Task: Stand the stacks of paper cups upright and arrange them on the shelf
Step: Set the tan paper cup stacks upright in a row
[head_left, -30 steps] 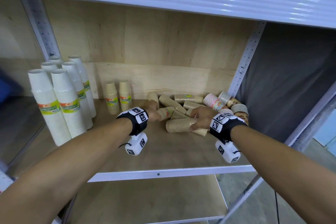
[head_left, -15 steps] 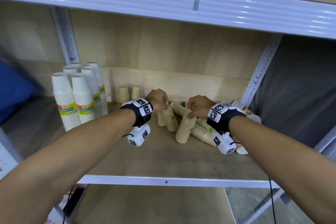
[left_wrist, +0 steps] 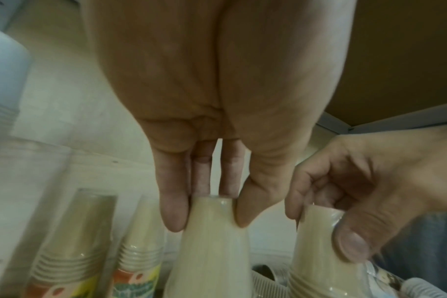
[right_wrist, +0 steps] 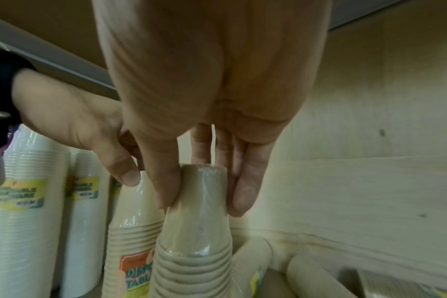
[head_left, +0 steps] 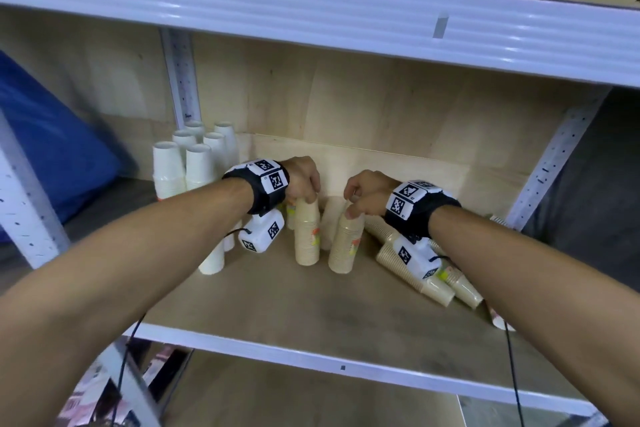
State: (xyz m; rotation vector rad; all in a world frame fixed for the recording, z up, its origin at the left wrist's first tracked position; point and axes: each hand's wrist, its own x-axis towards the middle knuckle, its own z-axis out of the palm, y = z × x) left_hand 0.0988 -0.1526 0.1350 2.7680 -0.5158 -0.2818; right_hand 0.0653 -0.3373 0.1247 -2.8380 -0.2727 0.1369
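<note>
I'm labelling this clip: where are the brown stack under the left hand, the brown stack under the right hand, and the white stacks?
left brown stack [head_left: 307, 236], head view, mid side wall.
right brown stack [head_left: 346, 243], head view, mid side wall.
white stacks [head_left: 199, 166], head view, upper wall of a front stack.

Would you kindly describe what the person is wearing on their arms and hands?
Both forearms are bare, no sleeves or gloves. Each wrist carries a black band topped with white square-code tags, with a white tagged camera box hanging beneath; a thin black cable trails from each.
</note>
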